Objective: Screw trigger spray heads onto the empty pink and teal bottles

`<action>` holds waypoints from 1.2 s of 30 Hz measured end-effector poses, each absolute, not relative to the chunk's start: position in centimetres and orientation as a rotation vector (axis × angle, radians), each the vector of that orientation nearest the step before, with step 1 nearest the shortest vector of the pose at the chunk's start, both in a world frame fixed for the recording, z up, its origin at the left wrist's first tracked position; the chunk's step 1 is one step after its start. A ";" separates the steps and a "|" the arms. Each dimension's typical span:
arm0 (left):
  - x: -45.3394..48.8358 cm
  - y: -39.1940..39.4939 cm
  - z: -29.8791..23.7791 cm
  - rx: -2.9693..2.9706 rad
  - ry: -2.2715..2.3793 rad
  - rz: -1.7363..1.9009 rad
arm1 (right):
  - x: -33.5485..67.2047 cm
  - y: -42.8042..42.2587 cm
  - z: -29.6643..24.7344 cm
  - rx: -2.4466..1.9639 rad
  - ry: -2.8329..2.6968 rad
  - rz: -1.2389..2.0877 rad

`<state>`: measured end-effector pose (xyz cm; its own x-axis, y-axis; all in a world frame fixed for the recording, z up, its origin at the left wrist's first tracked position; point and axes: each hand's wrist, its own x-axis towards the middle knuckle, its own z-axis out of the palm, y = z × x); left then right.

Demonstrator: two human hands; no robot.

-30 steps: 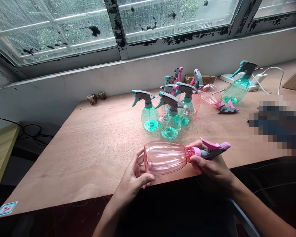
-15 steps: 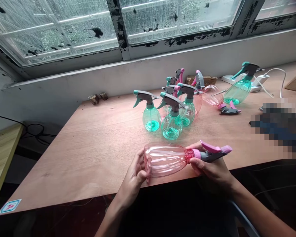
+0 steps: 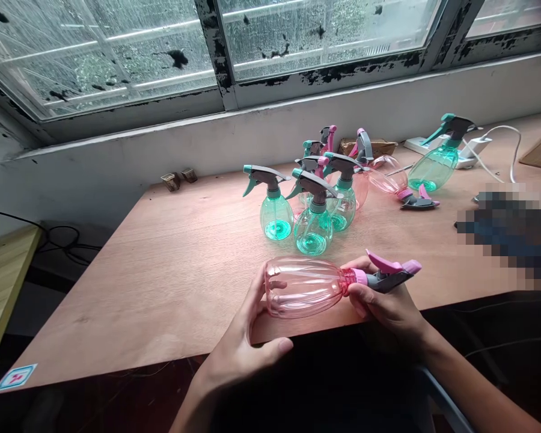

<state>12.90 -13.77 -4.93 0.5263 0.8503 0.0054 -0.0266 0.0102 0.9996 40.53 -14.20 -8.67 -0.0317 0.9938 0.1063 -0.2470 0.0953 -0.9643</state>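
A clear pink spray bottle (image 3: 304, 290) lies sideways above the table's front edge, its base to the left. My right hand (image 3: 390, 313) grips it at the pink collar, thumb in front and fingers behind. The bottle's grey and pink trigger head (image 3: 390, 273) sticks out beyond that hand. At the base, my left hand (image 3: 241, 343) is open, its thumb well away from the bottle. Some of its fingers show through the pink plastic from behind; whether they touch it I cannot tell.
Several green spray bottles (image 3: 313, 231) stand beyond my hands, with pink ones among them. Another pink bottle (image 3: 388, 177) lies on its side; a green one (image 3: 435, 165) leans by a white power strip (image 3: 471, 157). A blurred dark patch (image 3: 509, 237) covers the right.
My left thumb has come off the pink bottle and swung down, opening the hand. The bottle has turned slightly in my right hand, which keeps its grip.
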 end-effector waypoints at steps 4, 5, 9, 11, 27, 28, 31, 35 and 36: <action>13.2 -13.6 -5.1 1.258 0.817 0.847 | 40.5 -14.4 -8.3 -0.958 -1.154 1.322; 13.3 -13.6 -5.1 1.235 0.850 0.851 | 40.6 -14.5 -8.2 -0.968 -1.167 1.337; 13.4 -13.5 -5.1 1.301 0.862 0.826 | 40.7 -14.4 -8.3 -0.965 -1.175 1.344; 13.3 -13.5 -5.2 1.375 0.822 0.821 | 40.8 -14.3 -8.7 -0.942 -1.166 1.337; 13.4 -13.6 -5.3 1.405 0.812 0.855 | 40.4 -14.5 -7.8 -1.055 -1.243 1.319; 13.4 -13.6 -5.3 1.418 0.820 0.850 | 40.4 -14.5 -7.8 -1.058 -1.258 1.311; 13.5 -13.7 -5.2 1.361 0.854 0.857 | 40.4 -14.5 -8.0 -1.077 -1.283 1.288; 13.7 -13.7 -4.9 1.259 0.826 0.871 | 40.4 -14.5 -8.0 -1.102 -1.315 1.276; 13.7 -13.7 -4.9 1.260 0.830 0.858 | 40.4 -14.5 -7.9 -1.103 -1.314 1.277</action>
